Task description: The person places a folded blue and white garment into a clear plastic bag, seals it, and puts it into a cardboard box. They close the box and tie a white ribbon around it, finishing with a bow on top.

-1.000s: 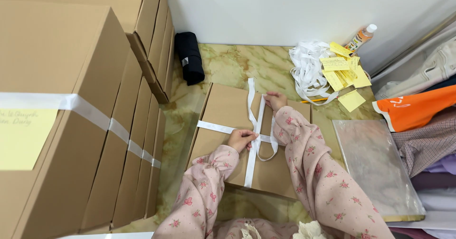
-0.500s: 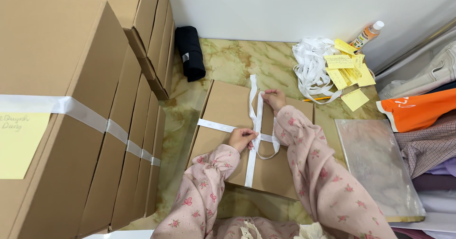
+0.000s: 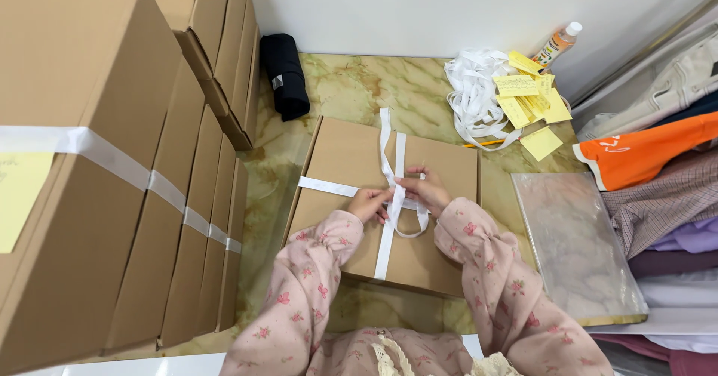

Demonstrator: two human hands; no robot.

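A flat brown cardboard box lies on the marble floor in front of me. White ribbon crosses it lengthwise and sideways. My left hand and my right hand meet at the crossing near the box's middle, both pinching the ribbon. A loose ribbon loop hangs just below my right hand, and a free end runs up toward the box's far edge.
Stacked cardboard boxes, one banded with white ribbon, fill the left. A black rolled cloth lies behind. A ribbon pile, yellow notes and a bottle sit at the back right; a clear bag and folded clothes are on the right.
My right hand has come down from the box's far edge to the ribbon crossing, beside my left hand. A loop of ribbon now hangs under it.
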